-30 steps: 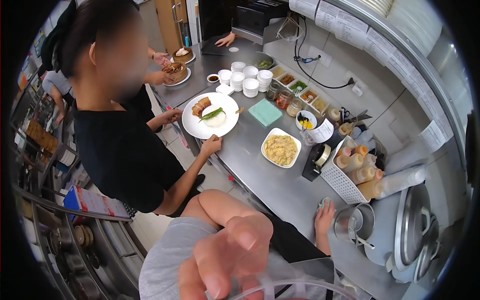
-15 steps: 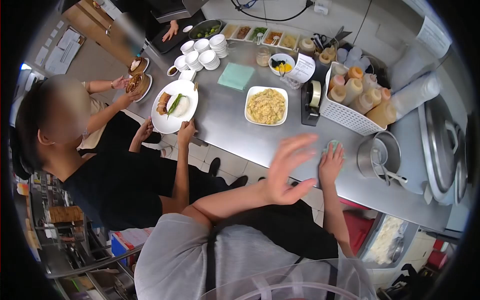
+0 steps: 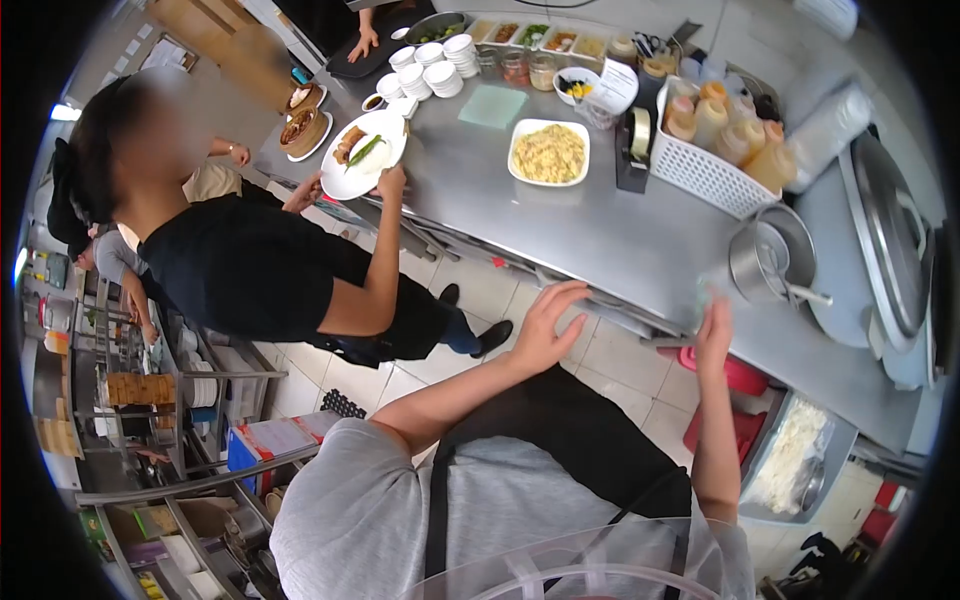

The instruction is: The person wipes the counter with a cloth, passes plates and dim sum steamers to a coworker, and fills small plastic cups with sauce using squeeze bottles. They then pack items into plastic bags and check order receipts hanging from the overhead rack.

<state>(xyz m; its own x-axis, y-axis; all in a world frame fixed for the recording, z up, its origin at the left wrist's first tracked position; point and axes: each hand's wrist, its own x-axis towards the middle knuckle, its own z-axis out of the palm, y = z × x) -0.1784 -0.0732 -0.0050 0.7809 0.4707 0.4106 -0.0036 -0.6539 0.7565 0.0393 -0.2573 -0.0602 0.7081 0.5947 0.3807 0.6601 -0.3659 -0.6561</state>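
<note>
My left hand is held in the air in front of the counter's edge, fingers apart and empty. At the right, my right hand is by the counter edge with a pale green cloth at its fingertips, partly blurred. Beyond the hands, a square white bowl of yellow food rests on the steel counter. The steel pot with a ladle in it is nearest to my right hand. A person in black at the left holds a white plate with rice, meat and a green vegetable.
Behind the bowl are a folded green cloth, stacked white cups and a tape dispenser. A white basket of sauce bottles and large lids stand at the right. Bamboo steamers sit at the far left.
My left hand has come down and back from over the counter. My right hand has moved right with the cloth, toward the counter edge. The view has shifted, and a co-worker's hand has left the steamer.
</note>
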